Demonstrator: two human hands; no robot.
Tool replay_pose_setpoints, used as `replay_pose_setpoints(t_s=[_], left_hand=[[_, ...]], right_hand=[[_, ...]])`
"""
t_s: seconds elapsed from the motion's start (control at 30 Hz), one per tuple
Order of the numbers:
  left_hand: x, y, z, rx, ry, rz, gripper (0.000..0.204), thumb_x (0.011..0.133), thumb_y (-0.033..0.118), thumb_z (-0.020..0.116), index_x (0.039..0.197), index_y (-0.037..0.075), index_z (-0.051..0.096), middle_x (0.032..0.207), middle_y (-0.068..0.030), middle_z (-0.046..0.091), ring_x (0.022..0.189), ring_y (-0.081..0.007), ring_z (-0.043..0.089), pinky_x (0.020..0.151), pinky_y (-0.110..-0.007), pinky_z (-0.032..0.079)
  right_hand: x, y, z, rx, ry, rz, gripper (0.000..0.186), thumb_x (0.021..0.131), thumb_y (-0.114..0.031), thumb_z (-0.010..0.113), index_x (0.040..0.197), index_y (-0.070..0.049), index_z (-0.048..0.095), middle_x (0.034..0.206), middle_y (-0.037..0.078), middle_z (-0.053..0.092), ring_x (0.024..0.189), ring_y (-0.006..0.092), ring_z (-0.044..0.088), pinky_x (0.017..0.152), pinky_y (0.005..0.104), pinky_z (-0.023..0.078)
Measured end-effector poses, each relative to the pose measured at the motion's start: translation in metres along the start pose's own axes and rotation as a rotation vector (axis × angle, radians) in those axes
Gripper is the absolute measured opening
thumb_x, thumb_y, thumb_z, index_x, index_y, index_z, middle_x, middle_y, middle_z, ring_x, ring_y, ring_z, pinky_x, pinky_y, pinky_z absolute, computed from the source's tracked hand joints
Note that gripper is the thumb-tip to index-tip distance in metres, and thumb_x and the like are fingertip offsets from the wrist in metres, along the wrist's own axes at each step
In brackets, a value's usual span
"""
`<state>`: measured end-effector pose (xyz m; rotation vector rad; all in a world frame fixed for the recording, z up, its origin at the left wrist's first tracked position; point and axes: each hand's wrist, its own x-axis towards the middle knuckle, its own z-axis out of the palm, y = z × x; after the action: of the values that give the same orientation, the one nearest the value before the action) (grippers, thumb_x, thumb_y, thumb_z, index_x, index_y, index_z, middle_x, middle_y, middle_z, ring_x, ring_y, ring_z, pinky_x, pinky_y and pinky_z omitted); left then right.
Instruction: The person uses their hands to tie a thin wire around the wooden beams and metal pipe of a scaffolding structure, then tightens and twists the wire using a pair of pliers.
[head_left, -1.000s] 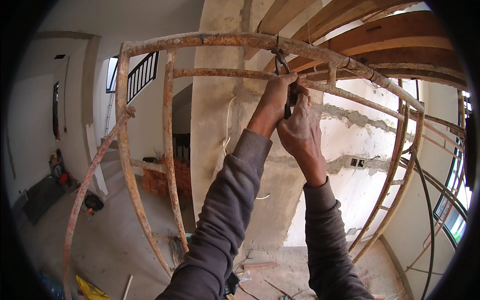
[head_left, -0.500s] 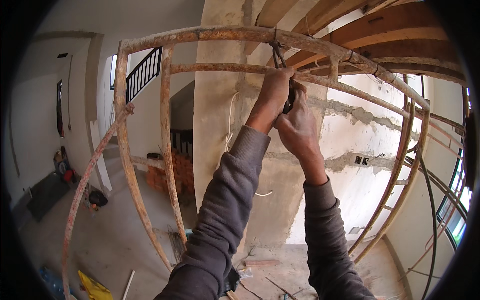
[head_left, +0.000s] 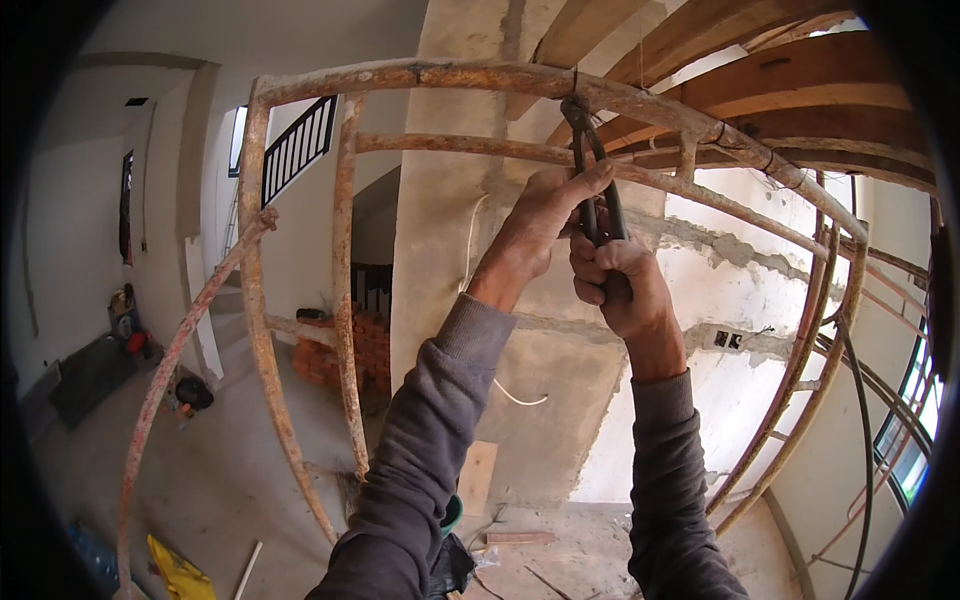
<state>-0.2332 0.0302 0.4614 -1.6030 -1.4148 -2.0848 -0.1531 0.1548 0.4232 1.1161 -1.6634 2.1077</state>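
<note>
Both my hands are raised at a rusty scaffold frame (head_left: 455,146), closed on dark long-handled pincers (head_left: 581,165). The jaws point up, just below the top tube (head_left: 470,75), where a thin dark wire loop shows; whether they bite it I cannot tell. My left hand (head_left: 535,228) grips the handles partway up, with its thumb lying across them. Lower down, my right hand (head_left: 628,285) wraps its fingers round the handle ends. Part of the handles is hidden behind my fingers.
Wooden beams (head_left: 800,80) run overhead at the right. A loose rusty tube (head_left: 180,370) leans against the frame's left side. Behind stands a patched plaster wall (head_left: 540,400) with a dangling white cable (head_left: 520,402). Bricks (head_left: 375,350) are stacked at the left; debris lies below.
My hands have come lower and the right hand has shifted a little right, so more of the pincers shows. The handles stand slightly apart now. The view has shifted slightly.
</note>
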Motion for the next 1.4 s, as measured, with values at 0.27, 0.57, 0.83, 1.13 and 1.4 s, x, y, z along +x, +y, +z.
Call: replay_pose_setpoints(t_s=[0.27,0.57,0.83,1.13,1.4], left_hand=[[-0.003,-0.002,-0.010,-0.360,-0.329,-0.067,0.060,0.094,0.053,0.054,0.117,-0.002,0.058,0.098,-0.0187,0.068,0.091,-0.0258,0.068,0.072,-0.034,0.060],[0.010,-0.036,-0.015,-0.817,-0.449,-0.097,0.055,0.099,0.045,0.049,0.129,-0.001,0.052,0.106,-0.0189,0.068,0.095,-0.0284,0.069,0.070,-0.034,0.063],[0.008,-0.030,0.002,-0.616,-0.437,0.077,0.056,0.100,0.046,0.045,0.128,-0.001,0.052,0.112,-0.0174,0.066,0.109,-0.0313,0.063,0.088,-0.043,0.056],[0.015,-0.040,0.014,-0.671,-0.291,0.069,0.042,0.093,0.038,0.065,0.120,0.007,0.061,0.113,-0.0053,0.068,0.107,-0.0156,0.063,0.092,-0.033,0.050],[0.018,-0.037,0.021,-0.759,-0.314,0.117,0.039,0.093,0.037,0.064,0.114,0.004,0.062,0.102,-0.0114,0.070,0.104,-0.0232,0.065,0.095,-0.037,0.048]], right_hand=[[0.014,0.033,-0.004,0.792,-0.462,-0.039,0.043,0.087,-0.011,0.061,0.121,0.006,0.041,0.086,0.005,0.039,0.069,0.0128,0.042,0.049,0.0262,0.040],[0.018,0.043,-0.001,0.959,-0.571,-0.003,0.056,0.090,-0.018,0.060,0.132,0.007,0.034,0.087,0.006,0.042,0.066,0.0168,0.047,0.060,0.0383,0.049],[-0.006,-0.005,-0.031,0.168,-0.157,0.097,0.050,0.096,-0.031,0.054,0.123,0.009,0.048,0.087,0.020,0.062,0.067,0.0293,0.065,0.064,0.0489,0.058],[-0.005,-0.017,0.041,-1.663,0.669,-0.223,0.058,0.082,-0.030,0.065,0.128,0.003,0.052,0.099,0.022,0.069,0.096,0.0369,0.066,0.085,0.0441,0.049],[0.001,-0.010,0.029,-1.789,0.667,-0.182,0.030,0.088,-0.003,0.044,0.115,0.007,0.045,0.089,0.031,0.063,0.083,0.0458,0.064,0.068,0.0528,0.049]])
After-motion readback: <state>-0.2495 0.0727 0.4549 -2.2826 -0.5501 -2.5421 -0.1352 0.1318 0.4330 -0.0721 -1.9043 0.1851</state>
